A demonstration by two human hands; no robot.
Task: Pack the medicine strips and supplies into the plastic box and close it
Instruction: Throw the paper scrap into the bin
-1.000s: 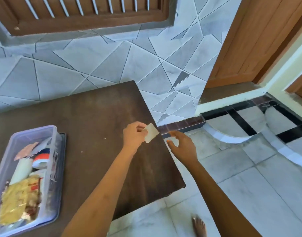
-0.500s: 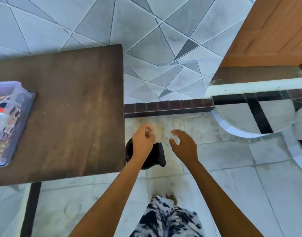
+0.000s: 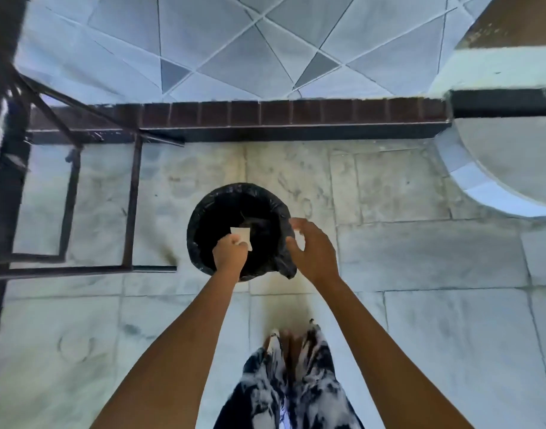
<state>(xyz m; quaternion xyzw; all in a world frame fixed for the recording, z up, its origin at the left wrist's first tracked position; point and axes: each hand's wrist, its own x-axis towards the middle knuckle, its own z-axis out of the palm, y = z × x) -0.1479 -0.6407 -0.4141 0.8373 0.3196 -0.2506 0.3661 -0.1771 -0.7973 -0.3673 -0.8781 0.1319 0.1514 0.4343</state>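
Over the bin (image 3: 239, 212), left hand (image 3: 230, 250) pinches a paper scrap (image 3: 242, 236), right hand (image 3: 312, 249) half-curled, empty; best released above the centre

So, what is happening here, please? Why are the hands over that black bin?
A person stands over a small bin lined with a black bag on the tiled floor. The left hand pinches a small white scrap of paper above the bin's opening, apparently about to drop it in. The right hand hovers open beside the bin's rim, holding nothing. The plastic box is out of view.
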